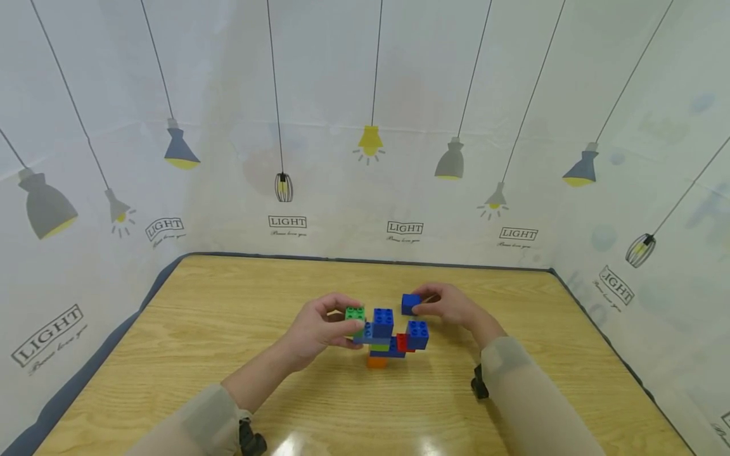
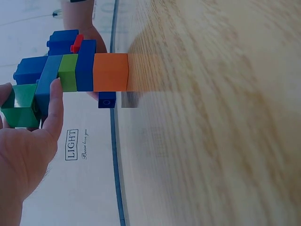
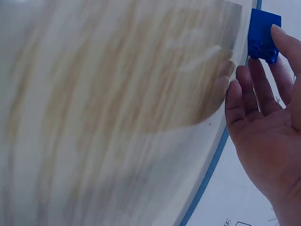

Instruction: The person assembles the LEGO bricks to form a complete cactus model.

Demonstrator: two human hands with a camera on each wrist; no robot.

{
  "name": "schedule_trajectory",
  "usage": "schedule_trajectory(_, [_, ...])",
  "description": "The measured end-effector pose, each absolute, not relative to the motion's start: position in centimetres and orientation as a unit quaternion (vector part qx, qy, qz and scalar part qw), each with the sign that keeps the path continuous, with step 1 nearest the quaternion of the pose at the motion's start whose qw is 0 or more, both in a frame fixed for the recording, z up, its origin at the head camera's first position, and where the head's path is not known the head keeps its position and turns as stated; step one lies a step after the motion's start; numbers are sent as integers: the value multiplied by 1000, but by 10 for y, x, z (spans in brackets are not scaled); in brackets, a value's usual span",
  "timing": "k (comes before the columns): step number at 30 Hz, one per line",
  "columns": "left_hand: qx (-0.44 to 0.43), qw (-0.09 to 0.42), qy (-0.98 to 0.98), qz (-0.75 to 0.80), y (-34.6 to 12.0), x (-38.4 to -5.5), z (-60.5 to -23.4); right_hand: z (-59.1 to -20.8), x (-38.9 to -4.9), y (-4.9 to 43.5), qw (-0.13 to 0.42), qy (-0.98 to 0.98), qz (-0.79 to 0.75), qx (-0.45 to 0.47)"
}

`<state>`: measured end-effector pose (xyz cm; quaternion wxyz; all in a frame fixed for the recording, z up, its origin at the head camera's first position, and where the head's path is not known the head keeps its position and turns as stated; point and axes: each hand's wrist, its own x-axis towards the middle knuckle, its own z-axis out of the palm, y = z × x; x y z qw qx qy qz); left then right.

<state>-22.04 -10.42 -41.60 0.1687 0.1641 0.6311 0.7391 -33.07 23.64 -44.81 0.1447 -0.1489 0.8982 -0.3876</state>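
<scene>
A built stack of toy building blocks stands on the table, with an orange block point(image 1: 376, 362) at its base. Above it come a dark blue block point(image 2: 85, 66), a lime green block point(image 2: 68, 73) and a lighter blue block point(image 2: 48, 80). A green block point(image 1: 354, 313) and a blue block point(image 1: 383, 322) sit on top; a red block point(image 1: 402, 342) and another blue block point(image 1: 418, 334) rise at the right side. My left hand point(image 1: 313, 329) grips the green block, one finger touching the lighter blue one. Behind the stack, my right hand point(image 1: 447, 304) pinches a separate blue block point(image 3: 264, 33).
The wooden table point(image 1: 256, 285) has a dark blue edge along the back and sides. A white curtain point(image 1: 331, 76) printed with hanging lamps surrounds it. Dark wrist devices point(image 1: 251, 438) sit at both sleeves.
</scene>
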Motion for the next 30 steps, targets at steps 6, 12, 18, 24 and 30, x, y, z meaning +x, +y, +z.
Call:
schedule_trajectory(6, [165,169,630,740,-104,-221,-417,-442,-323,242,120,897,-397,-152])
schedule_trajectory(12, [168,168,630,739,-104,-222,-419,-432,-310,248,100,896,-408,-143])
schedule_trajectory(18, [172,166,630,739,-104,-221,-420,-417,-293,255,84,890,-421,-154])
schedule_trajectory(24, [169,166,633,737,-104,-221,-418,-403,-278,259,69,874,-447,-178])
schedule_trajectory(30, [164,166,636,736,-104,-221,-418,-396,-264,260,54,864,-463,-191])
